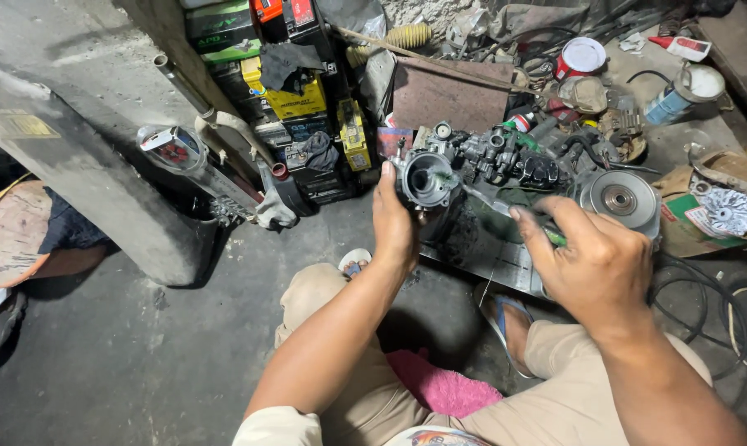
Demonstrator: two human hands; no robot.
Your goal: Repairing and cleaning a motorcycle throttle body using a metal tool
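My left hand (394, 223) grips a grey metal carburettor body (427, 178) and holds it up with its round bore facing me. My right hand (592, 260) is closed around a thin green-handled tool (555, 238) whose shaft runs up and left toward the bore. A small green tip shows just inside the opening. Behind both hands lies a greasy engine assembly (522, 161) with a round silver pulley (618, 200) at its right end.
I squat on a dark concrete floor with a pink cloth (443, 388) between my legs. Stacked batteries (295, 95) stand at the back, and an exhaust pipe (200, 169) leans at left. Cans (580, 58), a metal sheet (505, 256) and black cables (704, 306) lie at right. Another person's leg (59, 248) shows far left.
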